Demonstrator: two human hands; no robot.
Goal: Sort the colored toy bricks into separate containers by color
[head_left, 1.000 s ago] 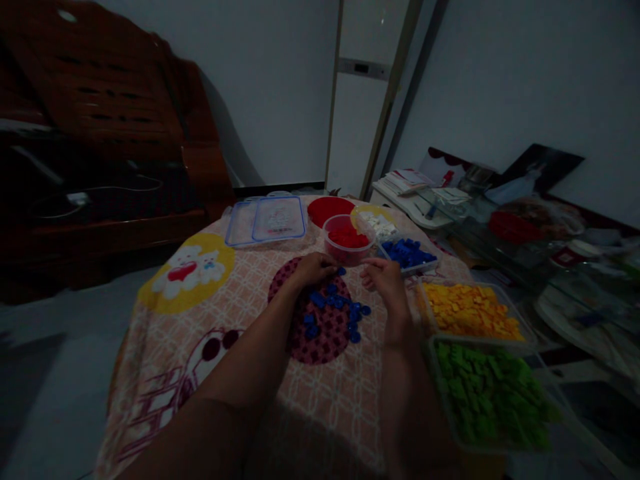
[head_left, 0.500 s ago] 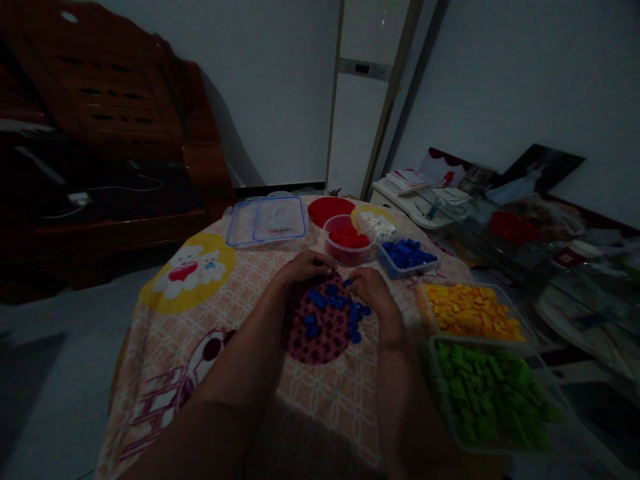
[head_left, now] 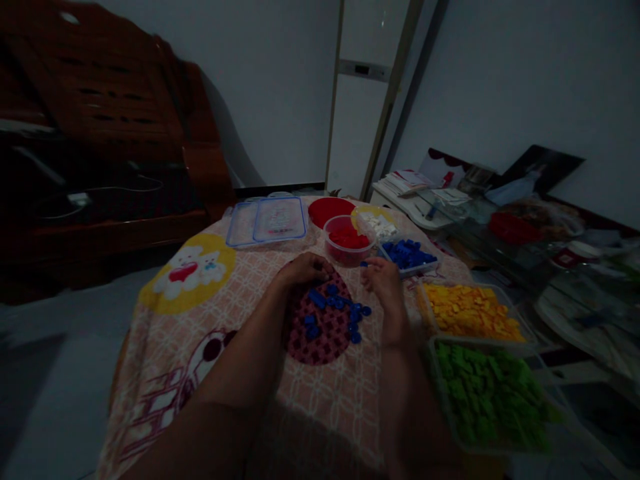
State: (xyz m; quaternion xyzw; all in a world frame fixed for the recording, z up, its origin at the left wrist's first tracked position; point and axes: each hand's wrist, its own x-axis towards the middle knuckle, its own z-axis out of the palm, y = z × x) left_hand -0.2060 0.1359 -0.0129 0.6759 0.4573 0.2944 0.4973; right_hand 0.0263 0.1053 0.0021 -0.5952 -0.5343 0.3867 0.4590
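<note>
Head view showed the right hand [head_left: 384, 283] with thumb and finger pinched on a small blue piece [head_left: 363, 265] at their tips; a light, steady grip seemed best. The left hand [head_left: 304, 269] curled loosely, its hold impossible to tell. Loose blue bricks [head_left: 317, 298] lay nearer the wearer than either hand's fingers, probably easily brushed by low wrists.

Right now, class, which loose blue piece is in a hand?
The small blue piece pinched in the right hand; other visible loose pieces lie on the tablecloth.
</note>
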